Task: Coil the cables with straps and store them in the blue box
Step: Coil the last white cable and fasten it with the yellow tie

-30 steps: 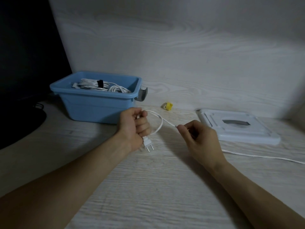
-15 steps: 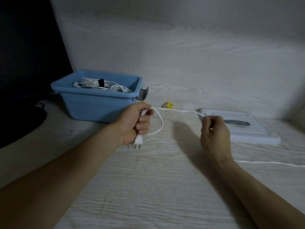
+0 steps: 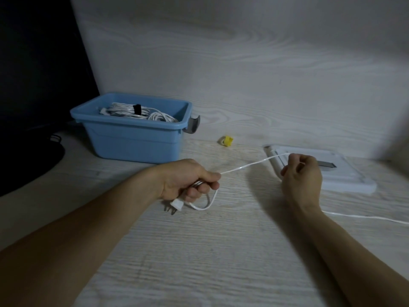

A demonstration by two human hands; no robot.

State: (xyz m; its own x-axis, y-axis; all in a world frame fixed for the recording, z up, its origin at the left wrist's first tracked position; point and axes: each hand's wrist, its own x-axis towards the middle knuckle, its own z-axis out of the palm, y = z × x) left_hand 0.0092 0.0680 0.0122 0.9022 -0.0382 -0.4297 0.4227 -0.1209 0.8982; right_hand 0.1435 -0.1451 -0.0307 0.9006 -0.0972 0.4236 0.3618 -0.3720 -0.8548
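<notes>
I see the pale wood-grain desk (image 3: 221,251) filling the lower frame, with a matching wall panel behind it. At the far left edge there is a large dark shape that I cannot identify. In the upper left of the desk stands the blue box (image 3: 135,140), and inside it lie coiled white cables (image 3: 137,111) bound by a black strap (image 3: 136,109); a grey latch (image 3: 193,125) hangs on the box's right end. At the right of the frame a flat white lid (image 3: 349,176) lies on the desk.

My left hand (image 3: 188,182), at centre frame, is curled tightly round a loop of the white power cable (image 3: 243,166), and the plug (image 3: 176,205) pokes out below my fist with its prongs pointing down-left, just above the desk. From that fist the cable runs taut up and to the right to my right hand (image 3: 303,173), which pinches it between thumb and fingertips above the lid's left edge. The rest of the cable trails off along the desk to the right edge of the frame. A small yellow object (image 3: 226,141) sits between the box and the lid, near the wall.
</notes>
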